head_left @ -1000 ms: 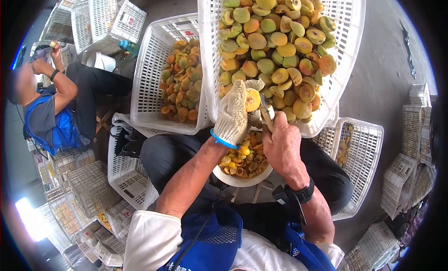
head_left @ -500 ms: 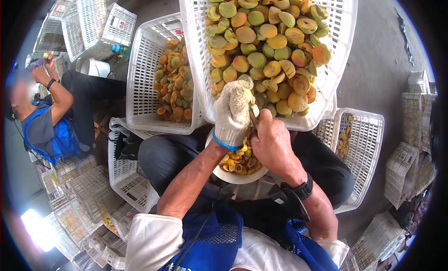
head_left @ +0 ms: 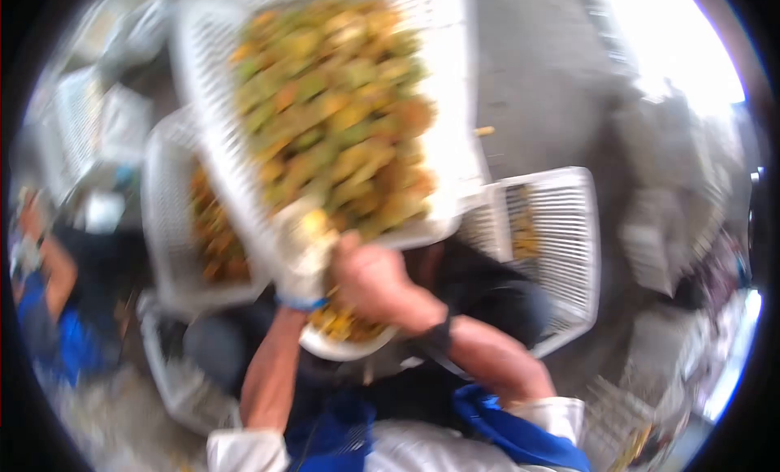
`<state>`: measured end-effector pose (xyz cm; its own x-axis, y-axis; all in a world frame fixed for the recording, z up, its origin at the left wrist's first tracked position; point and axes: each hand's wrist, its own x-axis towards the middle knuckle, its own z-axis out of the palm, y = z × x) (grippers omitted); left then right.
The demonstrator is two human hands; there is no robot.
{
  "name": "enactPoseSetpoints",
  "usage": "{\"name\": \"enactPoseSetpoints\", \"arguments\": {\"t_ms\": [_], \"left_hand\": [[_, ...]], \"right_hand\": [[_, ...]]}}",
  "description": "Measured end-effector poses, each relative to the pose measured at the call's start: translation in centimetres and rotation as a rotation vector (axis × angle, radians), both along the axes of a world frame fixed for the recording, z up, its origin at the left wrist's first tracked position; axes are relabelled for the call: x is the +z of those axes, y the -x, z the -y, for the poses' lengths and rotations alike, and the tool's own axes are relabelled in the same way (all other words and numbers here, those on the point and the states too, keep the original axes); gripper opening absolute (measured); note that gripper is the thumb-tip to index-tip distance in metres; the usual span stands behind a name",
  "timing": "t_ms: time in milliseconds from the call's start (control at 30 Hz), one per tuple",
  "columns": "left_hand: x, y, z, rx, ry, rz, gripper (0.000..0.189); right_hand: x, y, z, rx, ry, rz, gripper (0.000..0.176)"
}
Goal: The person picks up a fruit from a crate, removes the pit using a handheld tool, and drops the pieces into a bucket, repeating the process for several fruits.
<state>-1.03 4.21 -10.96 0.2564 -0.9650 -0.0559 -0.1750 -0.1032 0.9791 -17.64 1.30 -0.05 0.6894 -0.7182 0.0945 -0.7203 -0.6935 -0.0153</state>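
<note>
My left hand (head_left: 301, 248), in a dirty white knit glove with a blue cuff, is closed around a yellow apricot-like fruit (head_left: 315, 222). My bare right hand (head_left: 374, 281), with a black band on its wrist, is a closed fist right beside the glove. The small knife seen in it half a second ago is lost in blur and behind the fingers now. Both hands are over a white bowl (head_left: 345, 352) of cut orange-yellow fruit pieces (head_left: 349, 326). Just beyond them, a large white crate (head_left: 451, 90) holds many green and orange fruits (head_left: 333, 106).
A second white crate (head_left: 166, 220) of orange fruit stands at left, and another crate (head_left: 573, 253) with some yellow pieces at right. A person in a blue vest (head_left: 77, 342) sits at far left. Stacked crates (head_left: 650, 228) line the right side. Everything is motion-blurred.
The whole view has swung, so crates, bowl and hands appear further left and lower. My hands remain together over the bowl, and a yellow fruit now shows at the glove's fingers.
</note>
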Motion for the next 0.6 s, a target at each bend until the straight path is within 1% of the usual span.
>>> {"name": "enactPoseSetpoints", "arguments": {"t_ms": [33,67,100,133,167,200,233,267,300,333,367,400,467,500,533,567,600], "left_hand": [[-3.9,-3.1,-0.9,-0.219,-0.068,0.622,0.049],[-7.5,-6.2,-1.9,-0.377,-0.017,1.245,0.063],[-0.2,-2.4,-1.2,-0.326,0.124,0.803,0.046],[1.3,-1.9,-0.6,-0.281,0.056,0.678,0.061],[3.2,-1.3,-0.2,-0.215,0.053,0.633,0.067],[1.9,-2.0,-0.5,-0.216,-0.003,0.606,0.069],[-4.0,-4.8,-0.6,-0.215,0.056,0.714,0.072],[-8.9,-6.6,0.0,-0.207,0.112,0.822,0.076],[-6.3,-5.1,0.0,-0.207,0.119,0.822,0.076],[-0.5,-2.4,0.0,-0.086,-0.019,0.505,0.065],[4.1,-0.4,0.5,0.038,-0.152,0.188,0.054],[6.5,0.3,1.6,0.052,-0.153,0.198,0.054],[10.2,0.6,2.7,-0.119,0.056,0.021,0.044],[11.6,1.2,2.6,-0.141,0.030,-0.152,0.042],[12.5,1.2,2.6,-0.142,0.004,-0.318,0.040],[10.6,-0.2,2.7,-0.218,0.158,-0.031,0.042],[11.7,-0.1,3.0,-0.256,0.193,-0.044,0.040]], "right_hand": [[-1.4,-0.3,0.1,-0.130,-0.020,0.197,0.031],[-2.8,-0.9,-0.3,-0.129,0.144,0.220,0.029],[-1.8,-1.0,0.1,-0.186,-0.244,0.602,0.028],[-1.5,-0.8,0.6,-0.195,-0.439,0.684,0.026],[1.1,0.0,1.4,-0.200,-0.664,0.683,0.029],[2.2,0.2,1.9,-0.198,-0.637,0.577,0.030],[2.7,0.3,2.1,-0.221,-0.668,0.532,0.031],[3.0,0.5,2.1,-0.241,-0.702,0.485,0.031],[3.1,0.8,1.9,-0.243,-0.695,0.487,0.031],[2.6,1.0,1.8,-0.201,-0.636,0.514,0.029],[2.1,1.3,1.7,-0.154,-0.579,0.543,0.027],[1.7,1.6,1.8,-0.138,-0.584,0.550,0.027],[0.6,2.1,1.3,-0.090,-0.481,0.536,0.013],[-0.6,2.9,1.3,0.120,-0.428,0.424,0.009],[-1.3,3.7,1.8,0.341,-0.370,0.334,0.010],[-0.3,3.5,1.9,0.110,-0.672,0.399,0.015],[0.6,3.8,2.3,0.067,-0.814,0.429,0.027]]}}
